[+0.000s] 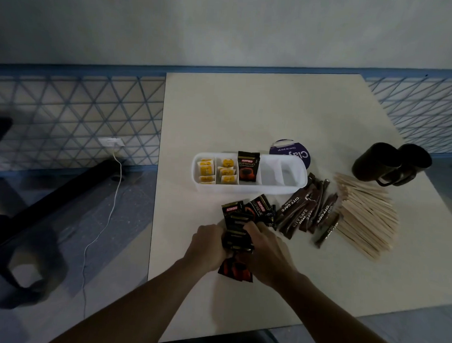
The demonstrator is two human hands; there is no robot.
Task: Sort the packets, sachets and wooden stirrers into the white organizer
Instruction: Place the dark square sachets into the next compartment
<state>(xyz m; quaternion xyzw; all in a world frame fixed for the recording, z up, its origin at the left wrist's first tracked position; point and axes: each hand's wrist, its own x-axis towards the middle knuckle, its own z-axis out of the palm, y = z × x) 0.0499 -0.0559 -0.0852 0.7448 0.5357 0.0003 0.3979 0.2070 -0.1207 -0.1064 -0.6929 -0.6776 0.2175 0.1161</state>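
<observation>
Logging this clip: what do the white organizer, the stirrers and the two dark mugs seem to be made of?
The white organizer looks like moulded plastic: smooth, slightly translucent walls, rounded corners. The stirrers look like bare pale wood: flat, thin, matte. The dark mugs are black with a faint sheen; ceramic or plastic, the dim picture leaves it open.

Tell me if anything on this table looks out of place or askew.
Nothing spilled or damaged. The brown sugar sticks lie crisscrossed in a loose heap near the white organizer, and the wooden stirrers are fanned out beside them, unsorted. One black coffee packet stands taller than the organizer's rim.
</observation>
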